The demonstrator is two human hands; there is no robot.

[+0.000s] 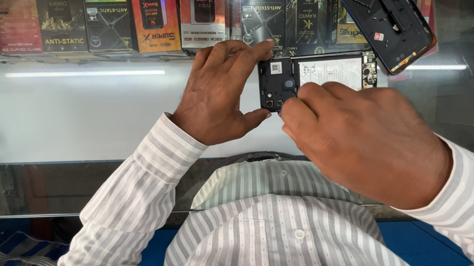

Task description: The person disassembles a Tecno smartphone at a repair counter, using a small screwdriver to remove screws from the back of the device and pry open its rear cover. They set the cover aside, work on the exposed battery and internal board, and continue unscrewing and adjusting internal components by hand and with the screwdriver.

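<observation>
Both hands (218, 93) perhaps pinching opened phone (313, 76)

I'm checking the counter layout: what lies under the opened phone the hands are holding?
Under the opened phone is the glass counter top. Boxed phone accessories show beneath the glass farther off. Directly beneath, the left hand and right hand cover the view.

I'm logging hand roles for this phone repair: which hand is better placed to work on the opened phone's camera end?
Probably the right hand: its fingertips already meet the opened phone there, while the left hand grips its end.
</observation>
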